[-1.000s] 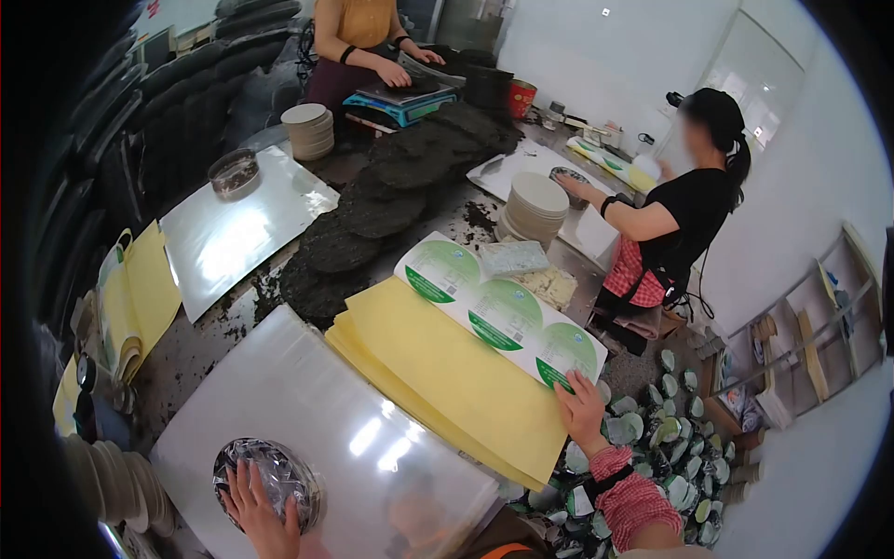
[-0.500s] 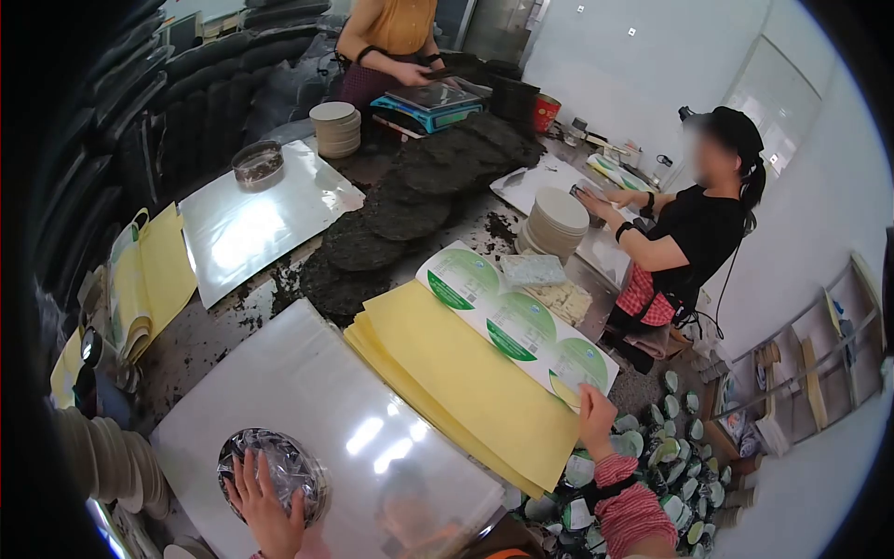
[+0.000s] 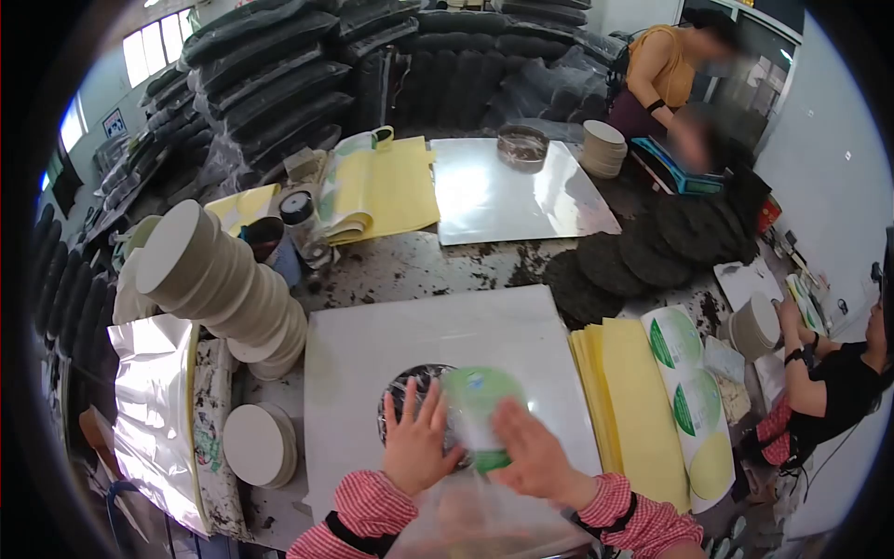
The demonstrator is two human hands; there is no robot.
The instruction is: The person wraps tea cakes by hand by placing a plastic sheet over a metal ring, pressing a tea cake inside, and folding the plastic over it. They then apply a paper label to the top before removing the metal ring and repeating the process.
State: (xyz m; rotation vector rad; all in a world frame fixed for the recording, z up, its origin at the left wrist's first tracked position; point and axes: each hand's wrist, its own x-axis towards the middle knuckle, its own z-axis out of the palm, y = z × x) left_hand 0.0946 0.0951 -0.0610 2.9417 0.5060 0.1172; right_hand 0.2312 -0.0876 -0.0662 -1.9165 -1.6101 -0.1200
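Observation:
My left hand [image 3: 416, 443] lies with spread fingers on a round dark disc in clear plastic wrap [image 3: 399, 391], on a white board [image 3: 372, 335]. Just to the right, my right hand [image 3: 538, 456] has a round green-and-white label [image 3: 482, 391] at its fingertips, partly blurred by motion. The label hangs beside the wrapped disc and overlaps its right edge in the view. Right of the board are yellow backing sheets [image 3: 638, 401] and a sheet of round green labels [image 3: 689, 373].
Tall stacks of pale discs [image 3: 223, 289] stand at left, near a silvery plastic pile [image 3: 154, 419]. Dark pressed cakes [image 3: 643, 252] overlap at the back right. A metal ring [image 3: 523, 149] sits on a far sheet. Two co-workers, one at a scale [image 3: 675, 168], stand at right.
The view has swung left. My right hand has come from the label sheet's edge to beside the wrapped disc, bringing a round label off the sheet. My left hand stays on the disc.

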